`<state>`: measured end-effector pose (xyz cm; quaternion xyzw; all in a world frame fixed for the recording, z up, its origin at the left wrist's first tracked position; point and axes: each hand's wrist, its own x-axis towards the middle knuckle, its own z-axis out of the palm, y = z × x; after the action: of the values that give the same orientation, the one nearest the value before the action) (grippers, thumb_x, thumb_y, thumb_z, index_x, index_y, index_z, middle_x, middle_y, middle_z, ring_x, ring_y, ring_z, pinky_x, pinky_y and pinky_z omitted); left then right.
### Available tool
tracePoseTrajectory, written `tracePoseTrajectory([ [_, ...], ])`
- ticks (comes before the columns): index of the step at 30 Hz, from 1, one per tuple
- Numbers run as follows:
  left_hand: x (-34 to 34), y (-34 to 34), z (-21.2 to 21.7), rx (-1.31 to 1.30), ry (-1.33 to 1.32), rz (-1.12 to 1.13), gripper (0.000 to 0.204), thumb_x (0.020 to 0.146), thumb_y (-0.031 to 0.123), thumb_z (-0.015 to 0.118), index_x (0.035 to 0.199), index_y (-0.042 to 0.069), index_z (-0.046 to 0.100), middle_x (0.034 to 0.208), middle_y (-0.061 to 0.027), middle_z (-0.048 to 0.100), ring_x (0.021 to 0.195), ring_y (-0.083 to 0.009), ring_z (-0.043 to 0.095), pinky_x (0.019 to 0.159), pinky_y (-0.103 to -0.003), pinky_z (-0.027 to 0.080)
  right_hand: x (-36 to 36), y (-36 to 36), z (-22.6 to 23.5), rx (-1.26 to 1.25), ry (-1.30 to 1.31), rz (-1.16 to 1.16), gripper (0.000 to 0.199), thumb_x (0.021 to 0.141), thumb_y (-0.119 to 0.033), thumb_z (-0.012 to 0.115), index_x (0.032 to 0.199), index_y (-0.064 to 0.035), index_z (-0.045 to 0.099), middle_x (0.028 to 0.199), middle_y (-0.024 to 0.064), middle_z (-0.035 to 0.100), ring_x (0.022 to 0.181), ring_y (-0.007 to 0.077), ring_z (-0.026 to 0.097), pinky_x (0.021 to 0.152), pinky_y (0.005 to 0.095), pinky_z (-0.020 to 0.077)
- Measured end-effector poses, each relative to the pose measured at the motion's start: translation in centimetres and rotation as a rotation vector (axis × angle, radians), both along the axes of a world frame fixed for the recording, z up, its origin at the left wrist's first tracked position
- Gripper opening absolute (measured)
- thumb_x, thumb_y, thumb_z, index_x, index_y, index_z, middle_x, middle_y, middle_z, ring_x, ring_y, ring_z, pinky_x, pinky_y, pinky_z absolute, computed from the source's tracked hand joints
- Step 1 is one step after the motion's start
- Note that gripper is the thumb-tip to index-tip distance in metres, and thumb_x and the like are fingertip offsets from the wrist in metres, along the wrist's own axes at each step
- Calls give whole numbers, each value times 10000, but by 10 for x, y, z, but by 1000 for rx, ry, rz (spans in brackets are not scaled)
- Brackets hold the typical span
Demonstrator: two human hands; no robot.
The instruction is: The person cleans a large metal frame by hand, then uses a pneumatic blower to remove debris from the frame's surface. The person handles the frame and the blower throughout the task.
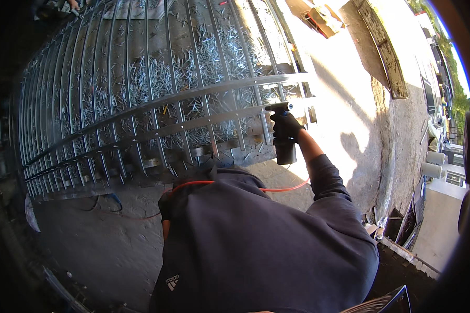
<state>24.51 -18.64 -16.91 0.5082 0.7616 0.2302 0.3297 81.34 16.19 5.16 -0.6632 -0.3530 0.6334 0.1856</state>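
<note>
My right hand point(286, 127), in a black glove, is closed around the grip of a black pistol-shaped rivet gun point(285, 151). The tool has a silver nose and a wide cylinder at its base. It is held at the right end of two long metal rails point(214, 119) crossed by many thin metal bars point(169, 47). My left hand point(165, 206), also gloved in black, shows only in part at the left side of my dark hoodie. Its fingers are hidden. An orange-red hose point(193, 183) passes in front of my chest, close by that hand.
Heaps of small silver metal pins point(151, 78) lie under the bars. At the top left another person's hand point(74, 4) is near the frame. A cardboard box point(326, 21) and a worn beam point(384, 49) stand at the far right, and pale cylinders point(432, 164) lie beyond.
</note>
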Motion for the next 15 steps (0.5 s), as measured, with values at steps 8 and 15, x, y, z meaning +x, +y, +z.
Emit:
tracePoseTrajectory([
  [8, -27, 2, -3, -102, 161, -118, 224, 902, 313, 769, 987, 105, 760, 937, -121, 755, 862, -333, 733, 738, -431, 575, -3, 8, -21, -76, -49, -91, 425, 959, -162, 660, 1380, -158, 605, 859, 53, 619, 671, 161, 604, 556, 333, 534],
  [15, -20, 14, 33, 4, 79, -108, 245, 909, 330, 747, 1016, 113, 781, 972, -122, 767, 884, -299, 737, 795, -410, 571, -3, 5, -25, -34, -52, -62, 415, 960, -142, 621, 1375, -163, 610, 790, 50, 605, 628, 147, 603, 550, 335, 549],
])
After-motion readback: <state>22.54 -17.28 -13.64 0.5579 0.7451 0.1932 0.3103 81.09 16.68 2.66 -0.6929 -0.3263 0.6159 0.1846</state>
